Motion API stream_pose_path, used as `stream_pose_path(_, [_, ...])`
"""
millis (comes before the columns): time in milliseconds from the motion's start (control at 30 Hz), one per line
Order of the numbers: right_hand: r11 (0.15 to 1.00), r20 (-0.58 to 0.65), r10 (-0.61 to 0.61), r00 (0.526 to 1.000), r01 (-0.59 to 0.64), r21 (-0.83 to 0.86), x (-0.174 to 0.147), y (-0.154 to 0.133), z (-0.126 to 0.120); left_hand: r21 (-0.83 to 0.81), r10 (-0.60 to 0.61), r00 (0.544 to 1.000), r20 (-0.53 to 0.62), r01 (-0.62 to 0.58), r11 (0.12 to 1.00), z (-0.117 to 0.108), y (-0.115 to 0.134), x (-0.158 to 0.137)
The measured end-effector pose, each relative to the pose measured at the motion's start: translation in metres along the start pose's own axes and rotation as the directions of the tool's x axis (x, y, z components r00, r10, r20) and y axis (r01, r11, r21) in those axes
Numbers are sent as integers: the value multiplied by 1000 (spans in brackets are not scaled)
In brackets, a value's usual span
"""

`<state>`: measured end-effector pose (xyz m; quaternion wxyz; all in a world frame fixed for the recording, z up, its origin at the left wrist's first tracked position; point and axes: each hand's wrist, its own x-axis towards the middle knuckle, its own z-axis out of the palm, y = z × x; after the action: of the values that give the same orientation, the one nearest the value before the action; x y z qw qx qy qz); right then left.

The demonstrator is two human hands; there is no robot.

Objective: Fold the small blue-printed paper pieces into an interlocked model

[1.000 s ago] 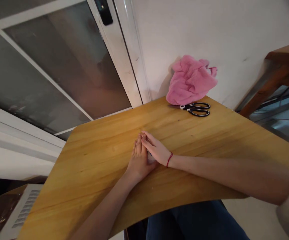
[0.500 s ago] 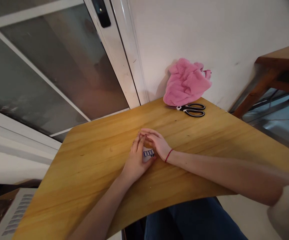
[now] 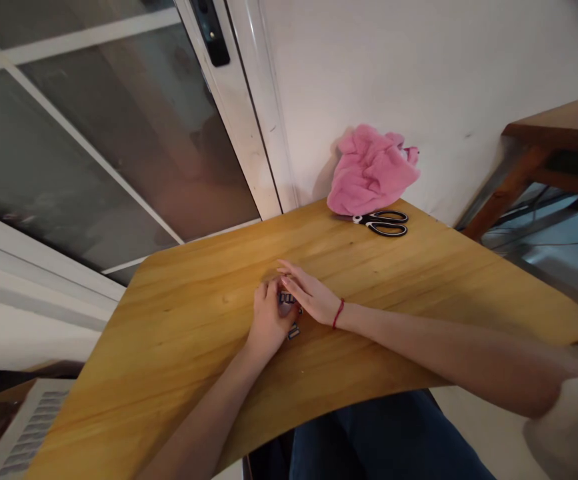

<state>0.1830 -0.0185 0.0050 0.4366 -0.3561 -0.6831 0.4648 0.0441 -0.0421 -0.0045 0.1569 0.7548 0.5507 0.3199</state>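
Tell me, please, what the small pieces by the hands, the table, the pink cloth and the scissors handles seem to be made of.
Small pieces: perhaps plastic; pale faces, dark edges; too small to judge finish.
Table: wood or wood-look board, satiny; grain streaks show.
Pink cloth: probably plush fabric, matt; soft, rounded folds.
Scissors handles: likely plastic, smooth; black moulded loops, pale trim.

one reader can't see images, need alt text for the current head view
A person's left hand and right hand meet around pieces too small to identify on a wooden table; another piece lies beside the left hand. Beyond, black scissors lie by a pink cloth near a white wall.
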Motion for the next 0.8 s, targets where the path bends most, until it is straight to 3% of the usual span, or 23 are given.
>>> stream_pose_path(67, [997, 14, -62, 998, 63, -41, -2, -1, -2, 58, -74, 996, 42, 71, 996, -11, 4, 1])
stream_pose_path(133, [999, -17, -38, 999, 38, 17, -2, 2, -3, 70, -96, 985, 140, 87, 994, -26, 5, 3])
stream_pose_path(267, [975, -100, 80, 992, -57, 217, 2, 13, -3, 34, -5, 896, 443, -12, 999, -51, -9, 4])
stream_pose_path(333, [949, -116, 146, 982, -106, 296, 5, 17, -2, 45, 47, 861, 507, -80, 996, -54, -18, 3])
stream_pose_path(500, [905, -124, 222, 967, -157, 396, 7, 20, 3, 32, 87, 891, 445, -113, 993, -36, -23, -1])
stream_pose_path(667, [911, -132, 239, 962, -175, 374, 4, 23, 10, -112, 147, 967, 209, -126, 986, -11, -11, 1])
stream_pose_path(800, [888, -110, 255, 961, -188, 419, 1, 18, 14, -172, 98, 992, 75, -84, 982, 5, -9, 3])
